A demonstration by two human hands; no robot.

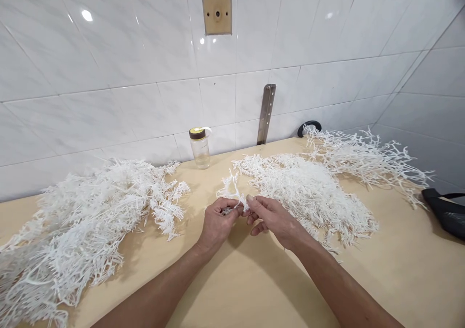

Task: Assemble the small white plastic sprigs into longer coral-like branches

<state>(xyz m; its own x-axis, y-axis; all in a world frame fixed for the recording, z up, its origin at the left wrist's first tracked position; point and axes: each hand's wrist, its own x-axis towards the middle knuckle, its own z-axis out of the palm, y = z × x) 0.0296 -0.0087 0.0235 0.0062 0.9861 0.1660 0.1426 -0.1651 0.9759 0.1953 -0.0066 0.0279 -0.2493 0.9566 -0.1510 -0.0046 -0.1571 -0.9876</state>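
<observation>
Between my two hands is a white branching plastic sprig point(232, 186), its forked stems rising above my fingers. My left hand point(220, 221) is closed on it, thumb and forefinger pinched together. From the other side, my right hand point(271, 216) pinches at the same sprig with thumb and forefinger, the other fingers curled loosely below. The fingertips nearly meet, and they hide the lower part of the sprig. Just beyond my right hand lies a pile of fine white sprigs point(308, 187). A larger heap of bushy white sprigs point(98, 216) spreads to the left of my left hand.
A clear bottle point(201, 153) with a dark lid stands near the tiled wall. Bare white branches point(370, 158) lie at the back right, by a black ring-shaped object point(309, 127). Another black object point(445, 214) sits at the table's right. A metal strip point(267, 114) leans upright.
</observation>
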